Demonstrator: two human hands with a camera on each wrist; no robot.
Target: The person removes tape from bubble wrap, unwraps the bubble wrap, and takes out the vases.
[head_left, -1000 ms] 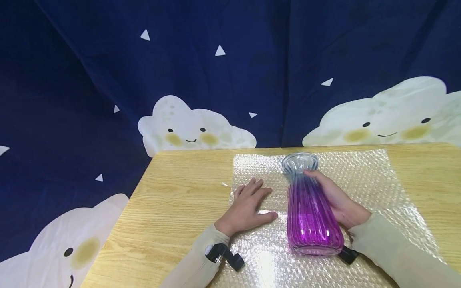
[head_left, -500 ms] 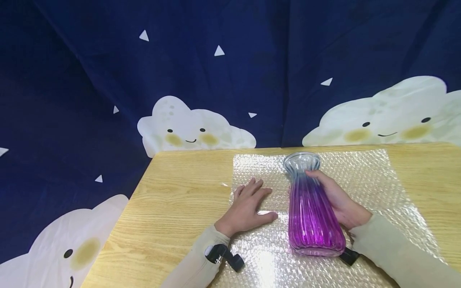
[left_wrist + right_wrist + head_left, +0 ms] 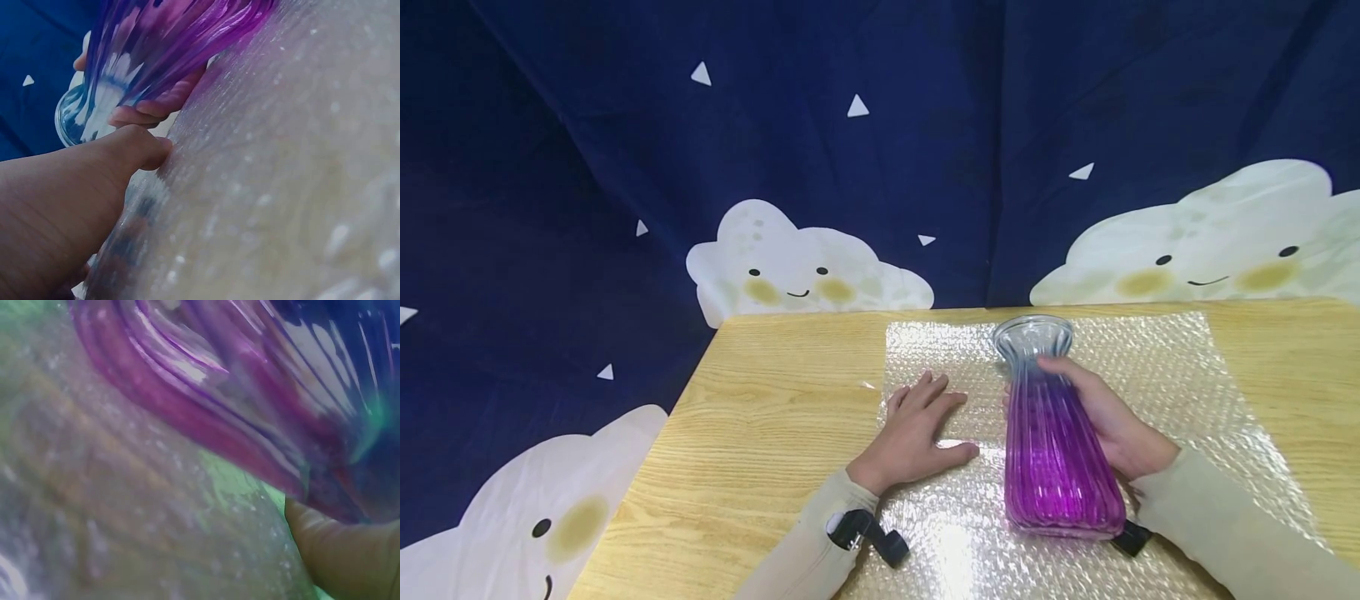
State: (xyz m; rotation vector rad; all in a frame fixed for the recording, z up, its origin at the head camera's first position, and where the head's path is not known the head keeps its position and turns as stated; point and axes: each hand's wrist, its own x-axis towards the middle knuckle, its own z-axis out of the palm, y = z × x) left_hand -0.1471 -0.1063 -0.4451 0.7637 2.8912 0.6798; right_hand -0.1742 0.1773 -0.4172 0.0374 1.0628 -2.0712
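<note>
A ribbed glass vase [image 3: 1060, 467], purple at its base and fading to clear blue at the flared rim, is tilted with its mouth toward the back of the table. My right hand [image 3: 1120, 429] grips it below the neck, thumb on the near side and fingers mostly hidden behind the glass. In the left wrist view those fingertips [image 3: 153, 109] curl round the vase [image 3: 144, 56]. To the left, my left hand [image 3: 913, 437] rests with spread fingers on a sheet of bubble wrap [image 3: 970, 525], apart from the vase.
The bubble wrap lies on a light wooden table [image 3: 760, 417]. Behind the table hangs a dark blue curtain [image 3: 850, 167] printed with white clouds and triangles. Black straps with small devices [image 3: 868, 533] sit on the wrists.
The vase has shifted slightly to the right in my right hand, its base also a little lower in view. My left hand has stayed in place.
</note>
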